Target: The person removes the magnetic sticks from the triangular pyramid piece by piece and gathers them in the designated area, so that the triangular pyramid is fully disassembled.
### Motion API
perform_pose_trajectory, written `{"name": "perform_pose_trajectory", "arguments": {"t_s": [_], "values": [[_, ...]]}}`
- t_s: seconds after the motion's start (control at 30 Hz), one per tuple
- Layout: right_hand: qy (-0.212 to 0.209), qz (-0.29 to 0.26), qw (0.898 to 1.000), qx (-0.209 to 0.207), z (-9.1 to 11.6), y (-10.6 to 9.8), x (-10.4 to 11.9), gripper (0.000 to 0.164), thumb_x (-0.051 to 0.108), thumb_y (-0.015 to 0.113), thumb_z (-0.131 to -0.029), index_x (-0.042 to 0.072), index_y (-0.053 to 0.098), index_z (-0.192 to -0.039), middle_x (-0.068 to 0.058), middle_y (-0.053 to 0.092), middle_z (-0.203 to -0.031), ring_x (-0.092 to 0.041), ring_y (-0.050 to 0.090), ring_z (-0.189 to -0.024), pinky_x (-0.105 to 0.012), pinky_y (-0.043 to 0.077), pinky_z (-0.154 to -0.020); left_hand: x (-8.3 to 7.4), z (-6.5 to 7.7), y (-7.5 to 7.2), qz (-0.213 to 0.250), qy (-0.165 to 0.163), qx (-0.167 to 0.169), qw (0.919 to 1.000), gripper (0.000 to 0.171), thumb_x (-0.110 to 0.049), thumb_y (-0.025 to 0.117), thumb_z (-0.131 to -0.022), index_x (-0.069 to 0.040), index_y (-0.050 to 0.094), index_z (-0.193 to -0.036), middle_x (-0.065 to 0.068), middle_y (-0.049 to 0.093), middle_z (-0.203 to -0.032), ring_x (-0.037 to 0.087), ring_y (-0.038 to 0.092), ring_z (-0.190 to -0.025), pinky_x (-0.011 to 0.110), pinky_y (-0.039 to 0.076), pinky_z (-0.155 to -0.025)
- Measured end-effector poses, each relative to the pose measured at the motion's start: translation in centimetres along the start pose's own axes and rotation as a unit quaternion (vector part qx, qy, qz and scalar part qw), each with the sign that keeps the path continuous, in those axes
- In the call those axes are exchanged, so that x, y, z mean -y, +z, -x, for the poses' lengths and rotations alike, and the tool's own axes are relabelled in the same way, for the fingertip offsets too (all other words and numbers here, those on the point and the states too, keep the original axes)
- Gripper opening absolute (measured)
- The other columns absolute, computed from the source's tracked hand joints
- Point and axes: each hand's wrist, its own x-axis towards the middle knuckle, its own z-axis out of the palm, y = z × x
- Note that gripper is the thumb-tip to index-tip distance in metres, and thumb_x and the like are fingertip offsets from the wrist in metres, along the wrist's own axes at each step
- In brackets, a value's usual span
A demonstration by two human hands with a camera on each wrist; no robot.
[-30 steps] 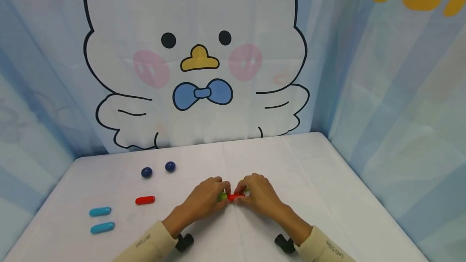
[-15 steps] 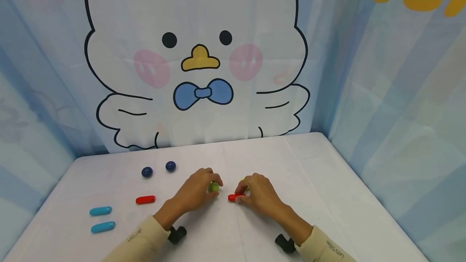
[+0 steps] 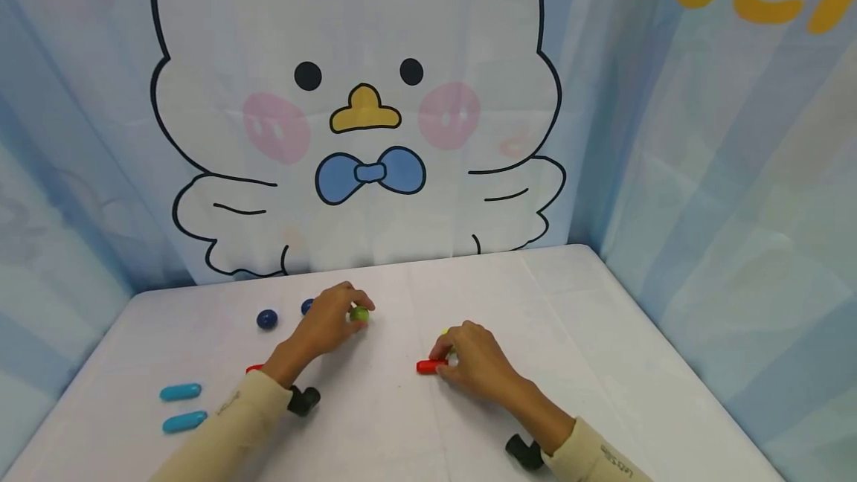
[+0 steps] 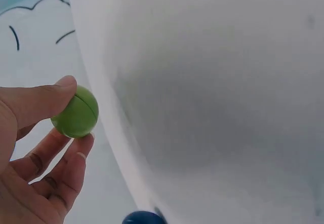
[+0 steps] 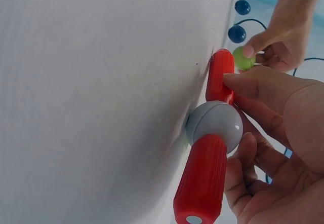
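Note:
My left hand (image 3: 328,322) pinches a green ball (image 4: 77,113) between thumb and fingertips, above the table near the dark blue balls. A thin seam runs round the green ball. My right hand (image 3: 474,355) grips a red rod (image 5: 219,76) with its thumb and fingers, low over the table. That rod meets a light grey ball (image 5: 215,125), and a second red rod (image 5: 201,178) with a small metal-looking disc in its end sits on the ball's other side. In the head view a bit of yellow (image 3: 445,331) shows behind my right hand, mostly hidden.
On the white table (image 3: 602,393), two dark blue balls (image 3: 267,319) lie at the back left, one partly behind my left hand. Two light blue rods (image 3: 181,392) lie at the left. Another red rod (image 3: 254,368) is mostly covered by my left forearm. Printed curtains enclose the table.
My left hand has carried the green ball away from the red rod's end, leftward and toward the back of the table. The right hand stays in place on the red rod.

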Motion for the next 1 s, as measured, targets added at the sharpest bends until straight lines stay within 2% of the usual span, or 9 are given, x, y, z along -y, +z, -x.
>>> {"name": "perform_pose_trajectory", "arguments": {"t_s": [0.3,0.53,1.0], "values": [[0.000,0.001,1.000,-0.002,0.0,0.0,0.0,0.014,0.010,0.089,-0.082,0.020,0.083,-0.090,0.013,0.075,-0.084,-0.007,0.050,-0.079,-0.028,0.044,-0.076,1.9,-2.1,-0.9,-0.013,-0.026,0.009,0.9995,0.023,-0.003,0.082,-0.091,-0.009,0.079,-0.113,0.008,0.073,-0.109,0.026,0.064,-0.100,0.046,0.057,-0.096],[0.001,-0.003,1.000,0.003,0.2,0.0,0.1,0.013,0.011,0.089,-0.084,0.020,0.084,-0.092,0.013,0.076,-0.086,-0.007,0.052,-0.082,-0.030,0.045,-0.079,2.8,-3.2,-1.1,-0.031,-0.034,0.012,0.9989,0.023,-0.001,0.080,-0.092,-0.008,0.078,-0.114,0.011,0.075,-0.112,0.027,0.066,-0.100,0.049,0.057,-0.099],[0.007,0.003,1.000,0.003,0.2,0.0,0.2,0.013,0.012,0.088,-0.085,0.021,0.084,-0.093,0.014,0.076,-0.087,-0.006,0.051,-0.082,-0.030,0.045,-0.080,3.6,-3.9,-1.0,-0.034,-0.048,0.015,0.9982,0.022,0.000,0.078,-0.093,-0.008,0.077,-0.114,0.013,0.076,-0.117,0.030,0.067,-0.105,0.050,0.055,-0.103]]}}
